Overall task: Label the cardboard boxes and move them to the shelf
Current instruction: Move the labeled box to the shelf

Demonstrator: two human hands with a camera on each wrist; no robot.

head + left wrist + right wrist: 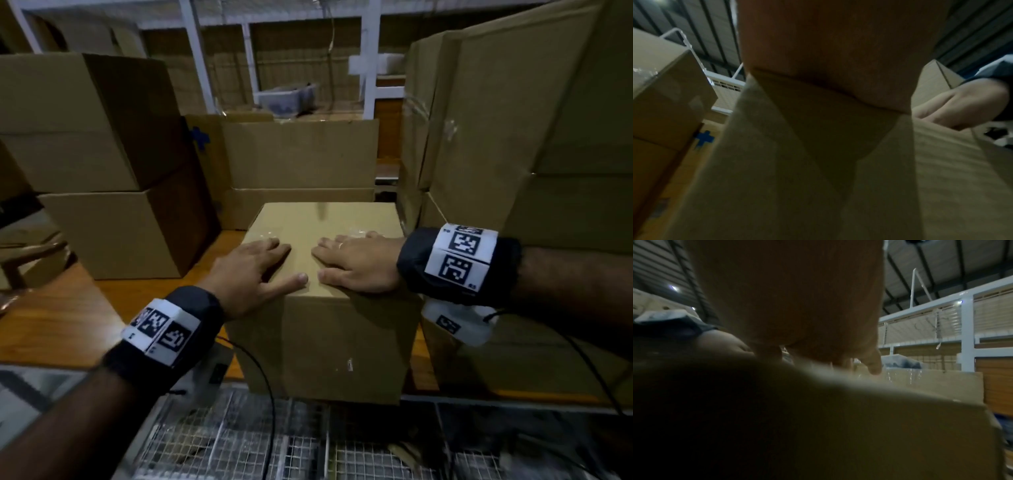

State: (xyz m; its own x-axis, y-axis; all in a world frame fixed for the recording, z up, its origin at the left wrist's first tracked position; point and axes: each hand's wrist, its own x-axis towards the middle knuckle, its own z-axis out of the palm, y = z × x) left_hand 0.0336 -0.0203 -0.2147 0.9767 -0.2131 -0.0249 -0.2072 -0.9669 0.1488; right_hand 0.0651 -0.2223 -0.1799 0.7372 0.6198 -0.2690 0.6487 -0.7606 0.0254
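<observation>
Where a wire grid (239, 445) runs nearest the camera, a wooden tabletop (68, 329) begins just beyond it under dim warehouse light. At its front edge stands a plain brown cardboard box (325, 346), closed, with clear tape glinting on its lid. Both hands lie flat on that lid, fingers straight and grasping nothing: left hand (253, 270), right hand (356, 263). Wristbands (161, 332) carry black-and-white square codes; no readable writing shows. Stacked boxes (102, 164) flank it, with a blue cross of tape (200, 137) behind. Farthest back stands a white shelf frame (371, 58).
</observation>
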